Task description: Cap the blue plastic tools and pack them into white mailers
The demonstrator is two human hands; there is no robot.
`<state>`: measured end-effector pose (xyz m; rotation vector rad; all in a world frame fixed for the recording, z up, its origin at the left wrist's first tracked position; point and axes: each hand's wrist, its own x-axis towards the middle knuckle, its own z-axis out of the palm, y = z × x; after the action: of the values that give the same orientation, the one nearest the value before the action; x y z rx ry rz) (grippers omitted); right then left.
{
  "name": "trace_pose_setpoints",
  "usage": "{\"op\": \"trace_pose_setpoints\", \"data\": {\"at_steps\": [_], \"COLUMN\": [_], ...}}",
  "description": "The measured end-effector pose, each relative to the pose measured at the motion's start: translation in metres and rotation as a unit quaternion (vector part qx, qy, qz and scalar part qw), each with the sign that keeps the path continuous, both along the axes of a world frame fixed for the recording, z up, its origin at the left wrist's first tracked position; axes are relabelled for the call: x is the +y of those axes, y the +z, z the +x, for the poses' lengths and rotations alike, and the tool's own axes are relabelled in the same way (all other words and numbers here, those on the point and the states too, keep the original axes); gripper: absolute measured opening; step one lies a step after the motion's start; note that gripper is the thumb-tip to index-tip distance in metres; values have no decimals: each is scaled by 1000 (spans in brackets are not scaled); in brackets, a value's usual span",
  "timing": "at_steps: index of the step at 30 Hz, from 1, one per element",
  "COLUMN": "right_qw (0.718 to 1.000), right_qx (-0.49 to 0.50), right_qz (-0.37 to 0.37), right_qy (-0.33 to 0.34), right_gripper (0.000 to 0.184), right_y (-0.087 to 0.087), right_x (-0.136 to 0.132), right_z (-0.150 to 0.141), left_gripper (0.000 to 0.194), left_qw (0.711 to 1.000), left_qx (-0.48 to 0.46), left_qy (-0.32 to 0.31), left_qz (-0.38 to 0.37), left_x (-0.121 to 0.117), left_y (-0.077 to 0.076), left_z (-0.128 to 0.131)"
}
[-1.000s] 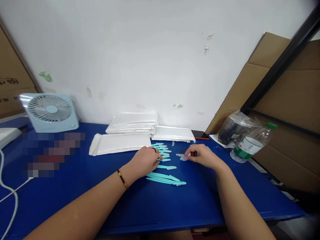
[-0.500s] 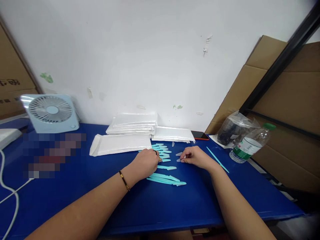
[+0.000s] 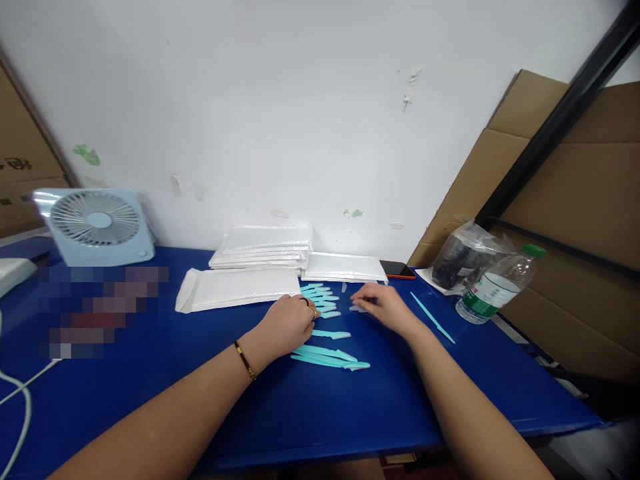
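Observation:
My left hand point(image 3: 293, 323) is closed, its fingertips around the handle end of a teal eyebrow razor point(image 3: 330, 314) on the table. More teal razors point(image 3: 316, 291) lie fanned out just beyond it. Nearer the front edge, a single razor point(image 3: 333, 334) and a small bunch of them point(image 3: 330, 356) lie flat. Opposite, my right hand point(image 3: 383, 307) hovers low with its fingers slightly apart. Small clear plastic caps point(image 3: 355, 308) lie under its fingertips, partly covered. Another clear cap point(image 3: 344, 287) rests farther back. One razor point(image 3: 433, 317) lies alone to the right.
White padded mailers point(image 3: 240, 289) are stacked along the wall, with a phone point(image 3: 399, 269) beside them. A water bottle point(image 3: 487, 293) and a bagged dark item point(image 3: 457, 260) stand right. At left are a light-blue fan point(image 3: 100, 223) and a white cable point(image 3: 25, 400).
My right hand has shifted slightly away from me and left, over the clear caps, and its fingers have loosened. My left hand stays nearly in place. The whole view has drifted slightly.

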<state>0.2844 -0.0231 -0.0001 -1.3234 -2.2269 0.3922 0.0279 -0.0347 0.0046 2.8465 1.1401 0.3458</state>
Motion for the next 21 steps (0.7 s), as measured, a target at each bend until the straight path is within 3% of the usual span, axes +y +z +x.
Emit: {"op": "trace_pose_setpoints", "data": {"at_steps": [2, 5, 12, 17, 21], "right_qw": [999, 995, 991, 979, 992], "right_qx": [-23, -75, -59, -54, -59], "right_qz": [0, -53, -117, -189, -105], "right_qy": [-43, -48, -21, -55, -41], "right_gripper": [18, 17, 16, 20, 20], "right_y": [4, 5, 3, 5, 9], "right_x": [1, 2, 0, -2, -2], "right_z": [17, 32, 30, 33, 34], "left_gripper": [25, 26, 32, 35, 36], "left_qw": [1000, 1000, 998, 998, 998], "left_qx": [-6, -10, 26, 37, 41], "left_qy": [4, -22, -41, -42, -41], "left_qz": [14, -15, -29, -17, -12], "left_x": [0, -5, -18, -17, -17], "left_y": [2, 2, 3, 2, 1], "left_z": [0, 1, 5, 5, 4]}}
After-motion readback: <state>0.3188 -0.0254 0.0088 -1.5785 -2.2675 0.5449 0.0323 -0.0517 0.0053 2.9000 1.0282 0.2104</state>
